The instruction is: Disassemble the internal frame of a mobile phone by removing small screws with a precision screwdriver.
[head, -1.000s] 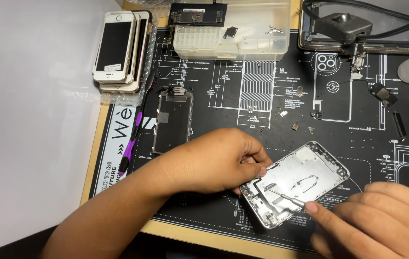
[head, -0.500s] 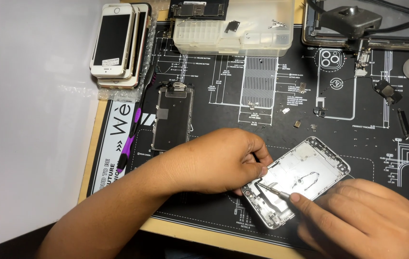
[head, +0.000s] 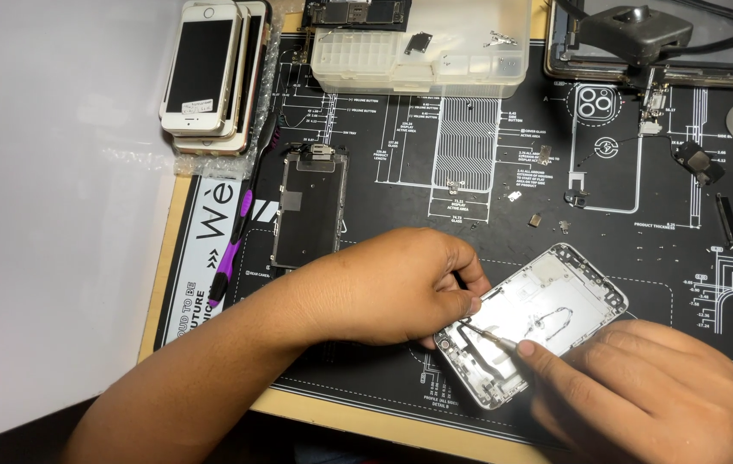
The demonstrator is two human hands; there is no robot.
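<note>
Your left hand (head: 383,288) presses down on the near-left edge of the silver phone housing (head: 547,318), fingers together and curled over its rim, so the shell stays put on the black repair mat (head: 641,249) near the mat's front edge. Your right hand (head: 650,387) pinches a thin metal tool (head: 491,337) between closed fingertips, its tip set inside the housing's lower end. Loose small parts (head: 538,220) lie just beyond, and a removed screen assembly (head: 309,210) rests to the left.
</note>
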